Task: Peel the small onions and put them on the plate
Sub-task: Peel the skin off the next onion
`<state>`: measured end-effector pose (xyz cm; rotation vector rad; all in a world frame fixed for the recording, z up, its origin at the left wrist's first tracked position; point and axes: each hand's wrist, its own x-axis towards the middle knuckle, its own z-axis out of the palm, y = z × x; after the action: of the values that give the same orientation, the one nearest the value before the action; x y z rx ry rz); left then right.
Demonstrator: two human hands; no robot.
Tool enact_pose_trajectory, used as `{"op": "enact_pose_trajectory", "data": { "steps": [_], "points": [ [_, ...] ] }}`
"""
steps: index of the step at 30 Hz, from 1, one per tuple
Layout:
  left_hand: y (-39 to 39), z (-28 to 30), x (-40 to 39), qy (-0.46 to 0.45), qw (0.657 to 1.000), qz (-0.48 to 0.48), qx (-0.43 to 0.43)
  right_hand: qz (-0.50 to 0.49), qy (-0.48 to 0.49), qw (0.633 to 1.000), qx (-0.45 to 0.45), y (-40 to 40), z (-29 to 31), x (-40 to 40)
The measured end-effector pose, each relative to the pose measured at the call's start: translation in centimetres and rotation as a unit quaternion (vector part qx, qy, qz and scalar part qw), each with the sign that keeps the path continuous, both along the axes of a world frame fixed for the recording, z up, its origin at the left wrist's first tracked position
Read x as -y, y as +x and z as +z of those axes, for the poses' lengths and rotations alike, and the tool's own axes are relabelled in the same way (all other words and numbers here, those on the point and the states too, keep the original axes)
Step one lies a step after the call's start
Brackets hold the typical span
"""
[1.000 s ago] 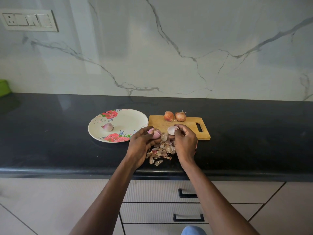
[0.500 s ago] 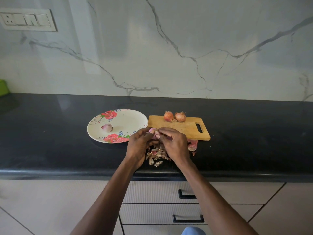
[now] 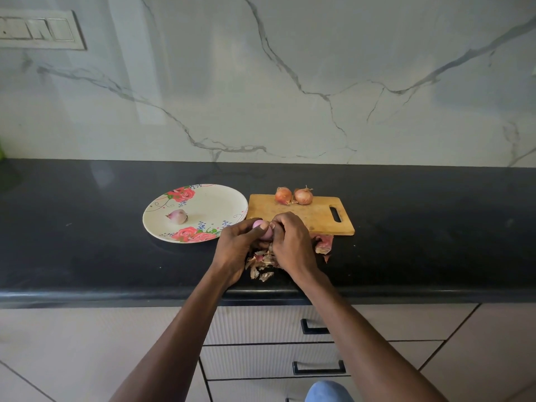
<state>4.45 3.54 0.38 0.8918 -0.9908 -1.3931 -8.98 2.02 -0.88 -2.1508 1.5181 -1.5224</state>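
There is one view only — a wide-angle camera worn on the person's head, standing at the front of the black countertop (image 3: pixel 87 256) and looking forward and down across it. It faces the marble wall (image 3: pixel 290 82) square on, so the counter's back edge runs nearly level across the middle of the frame, bowed a little by the lens. Both forearms reach in from the bottom edge and meet near the centre, where the left hand (image 3: pixel 236 245) and right hand (image 3: pixel 293 242) sit close below the lens. The drawer fronts (image 3: pixel 261 326) under the counter show along the bottom — no second view shares any of it.
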Motion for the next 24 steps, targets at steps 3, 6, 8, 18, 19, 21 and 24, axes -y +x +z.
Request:
{"op": "enact_pose_trajectory", "data": {
  "steps": [3, 6, 8, 18, 19, 21, 24],
  "points": [
    [-0.14, 0.08, -0.14, -0.001, 1.0, -0.005, -0.015, -0.025, -0.008, 1.0, 0.001, 0.19, 0.02, -0.01],
    [-0.27, -0.04, 0.03, 0.006, 0.999, 0.015, -0.034, -0.047, -0.01, 0.999, 0.003, -0.02, -0.08, 0.32],
    [-0.24, -0.1, 0.18, 0.003, 0.999, 0.029, -0.045, -0.048, -0.006, 0.999, -0.001, -0.1, 0.04, 0.31],
    [-0.25, 0.19, 0.01, 0.017, 0.997, 0.071, -0.032, -0.004, -0.036, 0.999, 0.038, 0.0, 0.42, -0.19],
    [-0.24, 0.06, 0.09, 0.02, 0.996, 0.076, -0.03, 0.002, -0.05, 0.998, 0.032, 0.09, 0.42, -0.31],
    [-0.18, 0.01, 0.18, 0.023, 0.996, 0.08, -0.03, 0.022, -0.057, 0.998, 0.019, 0.18, 0.19, -0.3],
    [-0.13, 0.17, 0.08, 0.016, 0.997, 0.071, -0.018, 0.041, -0.042, 0.998, -0.026, 0.12, -0.01, -0.22]
  ]
}}
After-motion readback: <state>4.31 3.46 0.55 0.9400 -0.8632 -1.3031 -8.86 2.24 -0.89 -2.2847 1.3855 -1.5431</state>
